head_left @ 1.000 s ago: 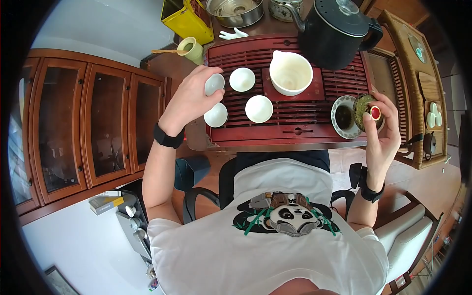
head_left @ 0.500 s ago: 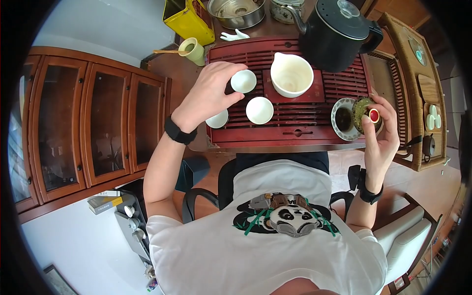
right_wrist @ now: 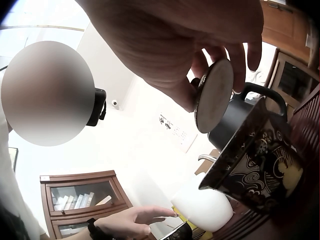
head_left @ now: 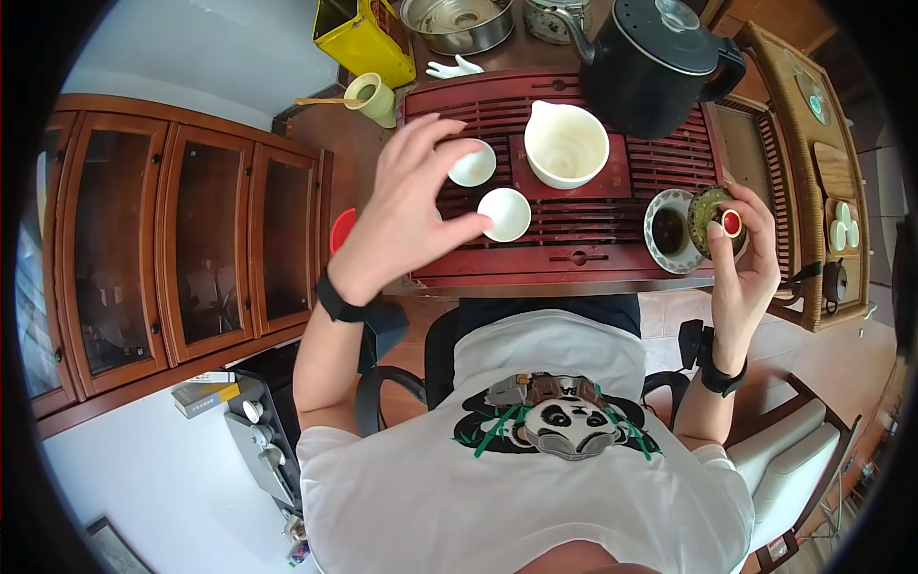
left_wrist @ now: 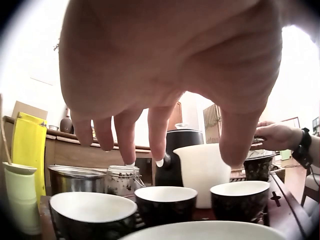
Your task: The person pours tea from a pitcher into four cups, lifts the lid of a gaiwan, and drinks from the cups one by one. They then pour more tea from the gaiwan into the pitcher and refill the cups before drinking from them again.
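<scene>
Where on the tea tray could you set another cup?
The tray is bare between the rightmost small cup and the patterned bowl, nearside of the pitcher. Crowded: the left end, where the left hand hangs over cups, and by the kettle.

Seems to read "BA" on the white T-shirt (head_left: 535,488); shows dark calligraphy (right_wrist: 164,121) on the wall (right_wrist: 137,145), too small to read.
</scene>
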`<state>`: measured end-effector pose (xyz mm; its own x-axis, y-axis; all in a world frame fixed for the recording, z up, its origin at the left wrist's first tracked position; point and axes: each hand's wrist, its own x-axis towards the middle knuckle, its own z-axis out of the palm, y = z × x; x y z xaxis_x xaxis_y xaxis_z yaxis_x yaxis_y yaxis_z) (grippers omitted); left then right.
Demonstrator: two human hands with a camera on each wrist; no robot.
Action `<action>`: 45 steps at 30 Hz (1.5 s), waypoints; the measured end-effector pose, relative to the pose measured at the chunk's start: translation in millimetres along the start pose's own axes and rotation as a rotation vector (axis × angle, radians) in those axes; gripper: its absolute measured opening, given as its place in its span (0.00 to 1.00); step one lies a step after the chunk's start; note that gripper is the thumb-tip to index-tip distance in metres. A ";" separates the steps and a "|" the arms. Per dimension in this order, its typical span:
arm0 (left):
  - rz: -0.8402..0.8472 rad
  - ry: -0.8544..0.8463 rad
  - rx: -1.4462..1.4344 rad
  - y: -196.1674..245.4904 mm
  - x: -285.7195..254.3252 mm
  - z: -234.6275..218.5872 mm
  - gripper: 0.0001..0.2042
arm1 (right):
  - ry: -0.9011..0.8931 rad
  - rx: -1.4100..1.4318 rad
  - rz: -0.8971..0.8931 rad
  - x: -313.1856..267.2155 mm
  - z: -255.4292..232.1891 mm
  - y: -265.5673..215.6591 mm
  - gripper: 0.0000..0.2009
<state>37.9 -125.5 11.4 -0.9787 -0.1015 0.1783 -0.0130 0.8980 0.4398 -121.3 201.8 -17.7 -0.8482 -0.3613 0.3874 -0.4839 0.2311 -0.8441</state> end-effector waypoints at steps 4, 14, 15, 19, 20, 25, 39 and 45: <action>0.061 -0.013 0.030 12.8 -5.2 20.7 0.34 | -0.010 -0.008 -0.011 0.1 2.4 -1.0 0.11; 0.114 -0.023 0.102 11.1 -10.9 19.7 0.25 | -0.005 0.013 -0.009 -0.8 2.9 -1.7 0.10; 0.112 -0.026 0.114 11.0 -12.1 18.8 0.25 | -0.011 0.002 -0.012 -0.6 2.8 -0.8 0.10; 0.110 -0.021 0.138 11.4 -16.1 16.6 0.24 | -0.019 -0.002 -0.020 0.1 4.1 -1.8 0.10; 0.107 -0.028 0.155 12.0 -16.8 15.3 0.24 | -0.019 -0.002 -0.021 -0.2 4.0 -1.7 0.10; 0.101 -0.028 0.170 13.9 -17.9 13.8 0.23 | -0.014 0.004 -0.007 -0.9 4.4 -2.3 0.10; 0.077 -0.029 0.186 17.6 -25.6 7.5 0.26 | -0.023 -0.020 -0.017 -1.0 5.8 -0.6 0.11; -0.010 0.063 0.199 18.8 -36.8 -10.1 0.28 | -0.026 0.001 -0.001 -1.2 5.9 2.2 0.11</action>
<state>75.7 -109.2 22.0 -0.9635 -0.1323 0.2326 -0.0694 0.9631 0.2601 -120.1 197.4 -22.2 -0.8418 -0.3847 0.3787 -0.4846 0.2296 -0.8441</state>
